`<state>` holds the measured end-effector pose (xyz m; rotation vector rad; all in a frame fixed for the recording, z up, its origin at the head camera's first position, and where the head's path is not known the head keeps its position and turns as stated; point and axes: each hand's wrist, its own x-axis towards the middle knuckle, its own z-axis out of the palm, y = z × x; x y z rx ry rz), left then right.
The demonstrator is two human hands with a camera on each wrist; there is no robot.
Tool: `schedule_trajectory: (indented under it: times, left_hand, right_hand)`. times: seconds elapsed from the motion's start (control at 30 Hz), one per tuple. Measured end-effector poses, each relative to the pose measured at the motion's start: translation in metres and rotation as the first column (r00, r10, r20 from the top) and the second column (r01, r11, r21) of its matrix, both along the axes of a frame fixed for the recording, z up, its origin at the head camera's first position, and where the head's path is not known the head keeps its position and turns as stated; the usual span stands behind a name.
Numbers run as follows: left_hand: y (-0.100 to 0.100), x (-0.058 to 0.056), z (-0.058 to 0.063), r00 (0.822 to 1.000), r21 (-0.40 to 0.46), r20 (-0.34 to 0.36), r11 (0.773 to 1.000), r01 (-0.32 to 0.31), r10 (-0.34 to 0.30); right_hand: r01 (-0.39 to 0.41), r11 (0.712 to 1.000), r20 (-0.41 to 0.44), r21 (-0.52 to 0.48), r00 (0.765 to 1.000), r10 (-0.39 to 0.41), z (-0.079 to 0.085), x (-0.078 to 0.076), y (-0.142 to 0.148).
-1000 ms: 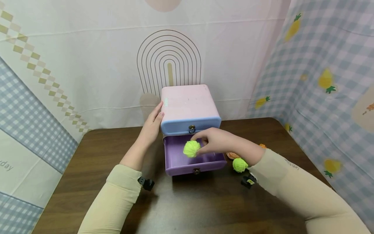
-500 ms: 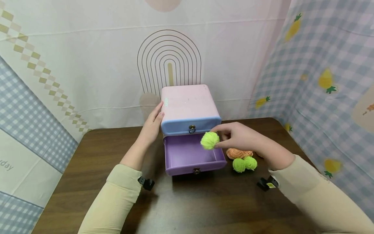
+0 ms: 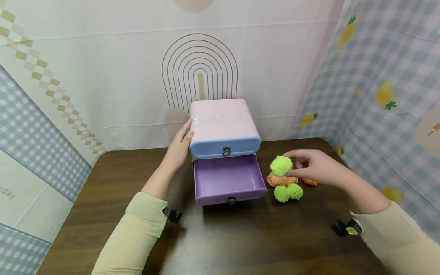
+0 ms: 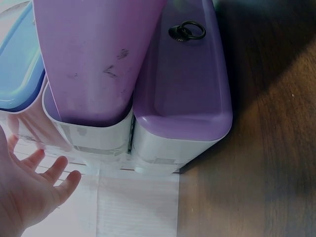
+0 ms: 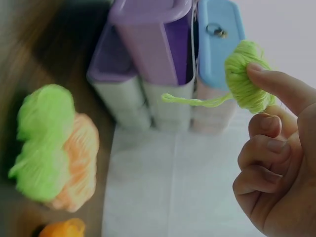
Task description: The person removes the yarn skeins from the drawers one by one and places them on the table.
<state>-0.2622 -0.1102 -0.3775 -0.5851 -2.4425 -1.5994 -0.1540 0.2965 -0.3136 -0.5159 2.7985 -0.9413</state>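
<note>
My right hand pinches a lime-green ball of yarn between thumb and fingers, to the right of the small drawer cabinet. A loose tail hangs off this ball in the right wrist view, where the other fingers curl in. Against the cabinet's pink left side rests my left hand; its fingers are spread in the left wrist view. The middle purple drawer is pulled out with nothing inside. Above it the blue drawer is closed, as is the lower purple drawer.
Right of the cabinet, two green yarn balls lie side by side on the brown table. Behind them are a peach yarn skein and an orange piece. A patterned cloth hangs at the back.
My right hand has carried the lime yarn ball rightward, from over the open drawer to above the other yarn. My left hand has stayed on the cabinet's side.
</note>
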Motion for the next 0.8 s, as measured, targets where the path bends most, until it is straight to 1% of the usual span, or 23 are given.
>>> schedule_trajectory:
  times: [0.2, 0.33, 0.47, 0.6, 0.8]
  left_hand:
    - [0.000, 0.000, -0.001, 1.000, -0.003, 0.009, 1.000, -0.005, 0.005]
    - [0.000, -0.001, -0.002, 1.000, 0.004, 0.008, 1.000, 0.004, -0.004]
    - [0.000, -0.001, -0.001, 1.000, 0.003, 0.010, 1.000, 0.010, -0.010]
    - [0.001, -0.001, -0.001, 1.000, -0.002, 0.009, 1.000, 0.008, -0.008]
    - [0.000, -0.002, -0.002, 1.000, 0.000, 0.002, 1.000, 0.003, -0.003]
  right_hand:
    - [0.069, 0.997, 0.035, -0.022, 0.997, -0.068, -0.017, 0.005, 0.032]
    - [0.116, 0.993, 0.056, -0.032, 0.992, -0.114, -0.029, 0.008, 0.052]
    - [0.138, 0.990, 0.060, -0.033, 0.989, -0.136, -0.046, 0.010, 0.071]
    - [0.148, 0.989, 0.060, -0.004, 0.987, -0.147, -0.063, 0.011, 0.088]
    - [0.173, 0.985, 0.086, 0.006, 0.981, -0.173, -0.085, 0.011, 0.100]
